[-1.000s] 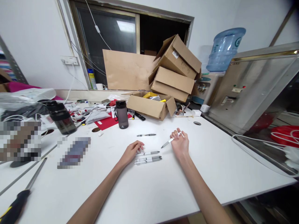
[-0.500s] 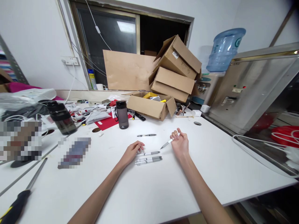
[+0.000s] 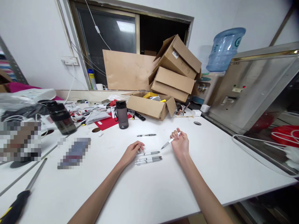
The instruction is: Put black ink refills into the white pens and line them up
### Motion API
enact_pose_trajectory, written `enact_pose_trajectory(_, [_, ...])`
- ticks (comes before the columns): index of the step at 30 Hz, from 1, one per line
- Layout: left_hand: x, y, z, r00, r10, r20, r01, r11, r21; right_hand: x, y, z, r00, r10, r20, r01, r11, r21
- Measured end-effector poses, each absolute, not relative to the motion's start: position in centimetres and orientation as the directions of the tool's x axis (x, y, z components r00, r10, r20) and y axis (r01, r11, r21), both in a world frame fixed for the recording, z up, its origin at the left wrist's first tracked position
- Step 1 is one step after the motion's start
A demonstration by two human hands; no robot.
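Observation:
My right hand (image 3: pixel 180 143) grips a white and grey pen (image 3: pixel 167 143), its tip pointing left and down toward the white table (image 3: pixel 149 186). My left hand (image 3: pixel 131 152) rests on the table with its fingertips on the end of a second pen (image 3: pixel 149 153). Just in front of that pen lies a third one (image 3: pixel 149 160), parallel to it. A thin dark pen (image 3: pixel 146 135) lies alone farther back.
A grey bottle (image 3: pixel 122 114) and a dark bottle (image 3: pixel 61 118) stand behind, amid cables and clutter at the left. An open cardboard box (image 3: pixel 150 105) and stacked boxes (image 3: pixel 176 68) sit at the back. A screwdriver (image 3: pixel 21 194) lies at the near left. A metal cabinet (image 3: pixel 257 87) stands to the right.

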State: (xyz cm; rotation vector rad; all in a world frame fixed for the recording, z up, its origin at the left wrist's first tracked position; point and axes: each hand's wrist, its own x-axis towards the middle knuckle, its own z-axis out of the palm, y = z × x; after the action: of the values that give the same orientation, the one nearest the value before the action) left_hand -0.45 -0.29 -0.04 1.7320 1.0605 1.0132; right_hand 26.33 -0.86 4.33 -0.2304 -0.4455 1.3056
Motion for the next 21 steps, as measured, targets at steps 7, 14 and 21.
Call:
enact_pose_trajectory(7, [-0.57,-0.03,-0.42,0.318,0.928,0.195,0.248,-0.28,0.927,26.33,-0.83,4.36,0.204,0.959,0.196,-0.871,0.27,-0.412])
enact_pose_trajectory(14, [-0.59,-0.21,-0.3,0.325,0.926,0.195,0.258,-0.285,0.923,26.31,-0.85,4.36,0.218,0.953,0.211,-0.837,0.294,-0.461])
enact_pose_trajectory(21, [-0.52,-0.24,-0.11,0.321,0.926,0.198,0.266,-0.289,0.919,26.35,-1.06,4.47,0.221,0.95,0.223,-0.799,0.307,-0.518])
